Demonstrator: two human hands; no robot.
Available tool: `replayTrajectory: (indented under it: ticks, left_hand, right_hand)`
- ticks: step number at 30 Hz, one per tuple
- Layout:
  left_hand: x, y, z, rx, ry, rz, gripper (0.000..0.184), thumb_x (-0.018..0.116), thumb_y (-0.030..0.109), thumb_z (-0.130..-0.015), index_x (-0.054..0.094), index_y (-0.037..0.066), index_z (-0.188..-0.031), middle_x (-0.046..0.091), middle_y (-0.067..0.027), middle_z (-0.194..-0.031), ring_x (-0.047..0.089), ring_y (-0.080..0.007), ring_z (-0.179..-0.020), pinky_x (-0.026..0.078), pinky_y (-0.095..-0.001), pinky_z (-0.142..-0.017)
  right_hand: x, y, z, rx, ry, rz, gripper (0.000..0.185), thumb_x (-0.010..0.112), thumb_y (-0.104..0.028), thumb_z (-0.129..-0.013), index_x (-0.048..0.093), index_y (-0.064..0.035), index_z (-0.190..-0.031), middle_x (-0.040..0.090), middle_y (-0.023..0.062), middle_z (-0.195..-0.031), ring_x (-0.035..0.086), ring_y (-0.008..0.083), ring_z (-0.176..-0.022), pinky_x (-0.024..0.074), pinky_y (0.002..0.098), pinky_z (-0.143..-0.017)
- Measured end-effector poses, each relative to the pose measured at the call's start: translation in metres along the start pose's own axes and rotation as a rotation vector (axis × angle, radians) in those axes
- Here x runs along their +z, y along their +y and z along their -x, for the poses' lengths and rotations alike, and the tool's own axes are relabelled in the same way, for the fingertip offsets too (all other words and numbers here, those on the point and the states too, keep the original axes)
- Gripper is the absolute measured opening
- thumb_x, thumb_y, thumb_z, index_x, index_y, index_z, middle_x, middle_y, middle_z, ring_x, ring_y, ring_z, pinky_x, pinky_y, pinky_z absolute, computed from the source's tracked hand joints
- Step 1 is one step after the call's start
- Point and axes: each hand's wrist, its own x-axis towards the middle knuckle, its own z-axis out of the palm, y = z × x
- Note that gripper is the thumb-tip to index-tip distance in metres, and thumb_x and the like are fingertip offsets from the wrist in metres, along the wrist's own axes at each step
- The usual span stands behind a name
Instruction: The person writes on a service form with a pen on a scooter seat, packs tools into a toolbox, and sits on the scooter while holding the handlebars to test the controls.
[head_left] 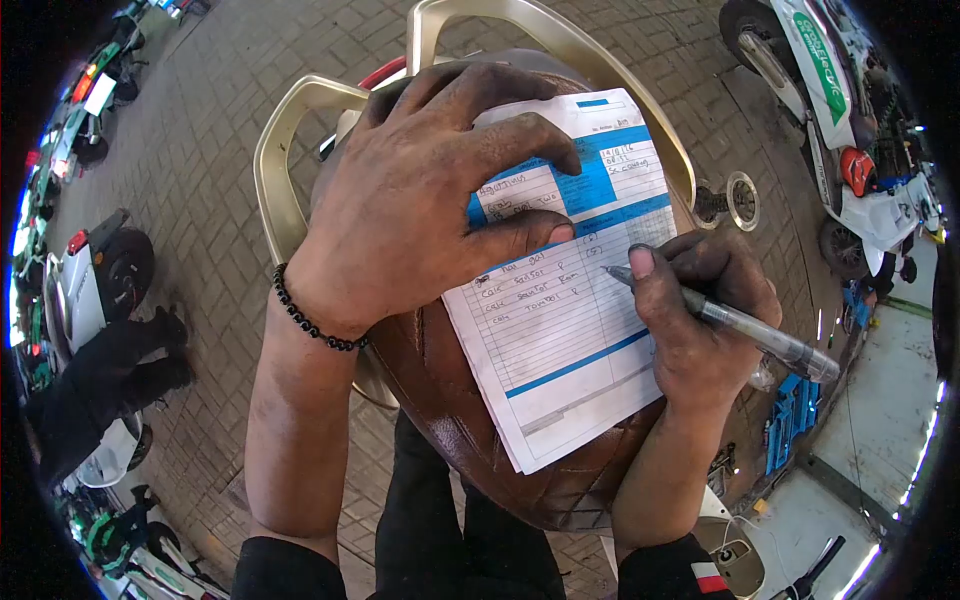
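Note:
A stack of printed forms (575, 400) with blue bands and handwritten lines lies tilted on a brown quilted motorcycle seat (440, 390). My left hand (440, 180) rests over the upper left of the sheets, fingers apart and thumb on the paper; a black bead bracelet circles its wrist. In my right hand (700, 310) is a clear-barrelled pen (770, 348), gripped between thumb and fingers. Its tip is at the ruled table, right of the written rows; I cannot tell whether it touches the paper. Both hands are smudged dark.
A gold-coloured grab rail (275, 170) curves round the far end of the seat. White and green motorcycles (820, 80) stand at both sides on brick paving (220, 110). A person in dark clothes (110, 390) is at left. A blue tool tray (790, 420) lies at right.

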Motion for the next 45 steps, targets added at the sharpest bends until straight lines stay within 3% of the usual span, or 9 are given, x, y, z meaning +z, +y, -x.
replayTrajectory:
  ticks: [6,15,17,32,45]
  left_hand:
    - [0.0,-0.0007,-0.0012,-0.033,-0.02,0.054,0.036,0.079,0.034,-0.068,0.066,0.02,-0.099,0.055,-0.0057,-0.129,0.047,-0.0298,-0.123,0.032,-0.0463,-0.106]
    - [-0.0019,0.0005,-0.0018,0.004,-0.001,0.018,0.037,0.079,0.034,-0.067,0.066,0.02,-0.099,0.055,-0.0055,-0.128,0.049,-0.0309,-0.119,0.038,-0.045,-0.101]
    - [-0.003,0.0008,-0.0016,-0.018,-0.033,0.002,0.037,0.08,0.034,-0.067,0.066,0.02,-0.099,0.055,-0.0056,-0.128,0.049,-0.0307,-0.12,0.038,-0.0447,-0.1]
    - [-0.0019,-0.0009,-0.0007,0.009,0.014,0.061,0.038,0.079,0.036,-0.068,0.067,0.019,-0.1,0.055,-0.0069,-0.127,0.051,-0.0285,-0.118,0.041,-0.0414,-0.097]
    - [0.0001,-0.0033,0.0003,0.045,0.036,0.062,0.04,0.08,0.035,-0.067,0.068,0.018,-0.101,0.055,-0.0081,-0.127,0.051,-0.0296,-0.118,0.042,-0.0425,-0.097]
  right_hand:
    - [-0.0005,0.0007,-0.0012,-0.01,-0.018,0.018,0.028,0.08,-0.007,-0.067,0.053,-0.0029,-0.064,0.054,0.0027,-0.055,0.047,0.006,-0.048,0.0377,0.0223,-0.044]
    - [-0.0017,-0.0009,-0.002,-0.053,-0.018,0.084,0.028,0.081,-0.007,-0.066,0.054,-0.0031,-0.063,0.054,0.0033,-0.054,0.049,0.0068,-0.048,0.0393,0.0231,-0.043]
    - [-0.0019,-0.0002,-0.0034,-0.155,-0.048,0.133,0.027,0.081,-0.008,-0.067,0.055,-0.003,-0.064,0.055,0.0038,-0.054,0.051,0.008,-0.047,0.0406,0.0233,-0.043]
    - [0.0018,-0.0026,-0.0011,-0.006,0.006,0.005,0.024,0.078,-0.006,-0.069,0.055,-0.0033,-0.062,0.054,0.0023,-0.053,0.048,0.0059,-0.047,0.0377,0.0218,-0.043]
    - [0.001,0.0022,-0.0021,-0.06,0.029,0.011,0.026,0.078,-0.005,-0.069,0.053,-0.0039,-0.061,0.052,0.0016,-0.054,0.046,0.0065,-0.047,0.0345,0.0229,-0.043]
